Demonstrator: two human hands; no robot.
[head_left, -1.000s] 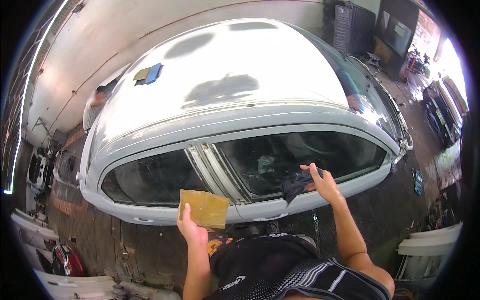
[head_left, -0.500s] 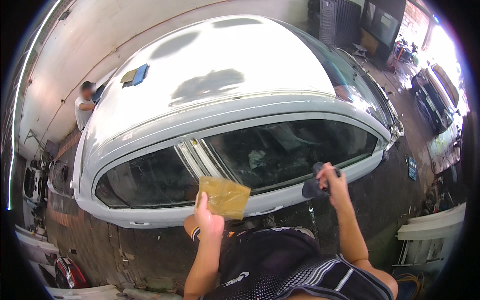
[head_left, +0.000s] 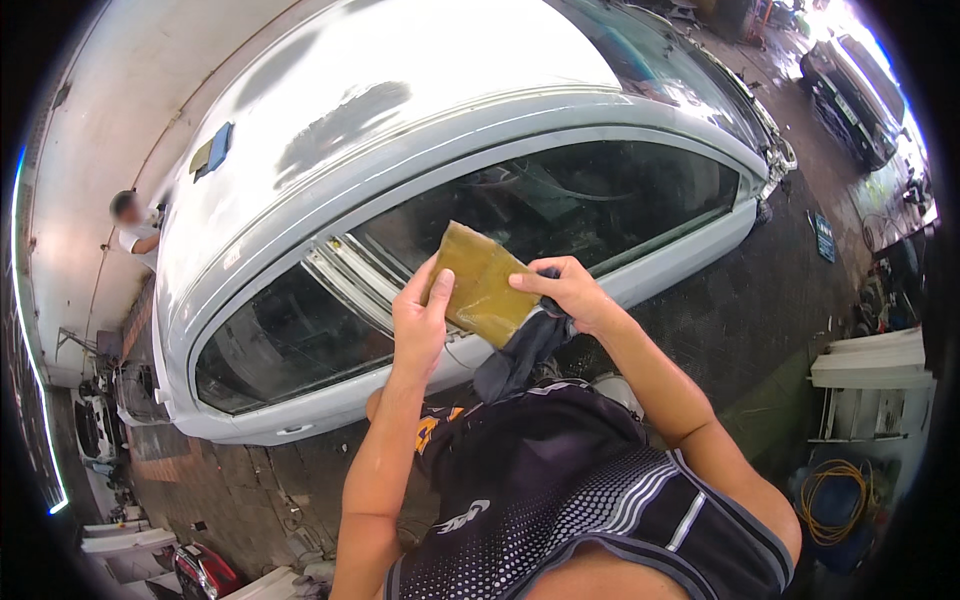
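Observation:
A flat, square yellow-brown sheet with a wet-looking sheen, perhaps sandpaper, is held up in front of the car's side windows. My left hand grips its left edge, thumb on top and fingers behind. On the opposite edge, my right hand presses its thumb onto the sheet. That same hand also holds a dark grey cloth, which hangs down below the sheet. Close behind stands a pale grey car, whose white roof carries dull grey patches.
A blue pad and an olive piece lie on the roof's left side. Beyond it, a person works at the car's far end. White panels and a coiled yellow hose are at right; a dark car stands farther off.
My right hand has come leftward with the dark cloth and now touches the sheet. My left hand has raised and tilted the sheet. The view has shifted and turned.

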